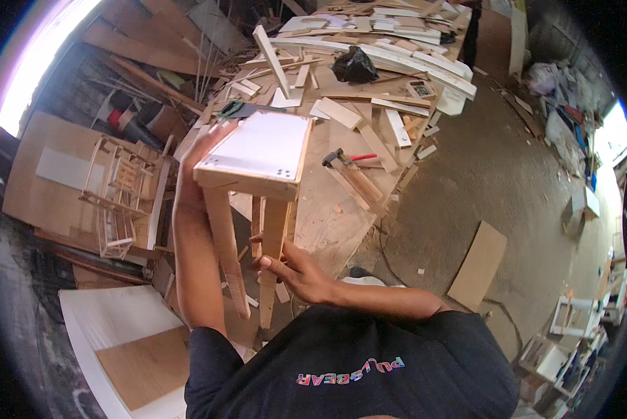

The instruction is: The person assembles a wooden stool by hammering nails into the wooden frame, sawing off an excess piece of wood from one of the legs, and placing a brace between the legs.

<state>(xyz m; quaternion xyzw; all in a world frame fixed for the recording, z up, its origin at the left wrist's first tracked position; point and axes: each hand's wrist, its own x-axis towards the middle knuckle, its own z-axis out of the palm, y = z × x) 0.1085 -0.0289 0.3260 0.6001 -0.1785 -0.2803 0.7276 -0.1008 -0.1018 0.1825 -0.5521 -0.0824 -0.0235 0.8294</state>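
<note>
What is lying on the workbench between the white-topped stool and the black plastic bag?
In the head view, loose wood offcuts lie between the stool and the black bag on the workbench.

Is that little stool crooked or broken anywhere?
Nothing looks broken. The stool is only tipped, because the left hand grips its top edge and the right hand holds one leg. Around it, the workbench is littered with wood offcuts and a hammer.

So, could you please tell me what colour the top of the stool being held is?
White, framed by pale bare wood; the stool top shows best in the head view.
</note>
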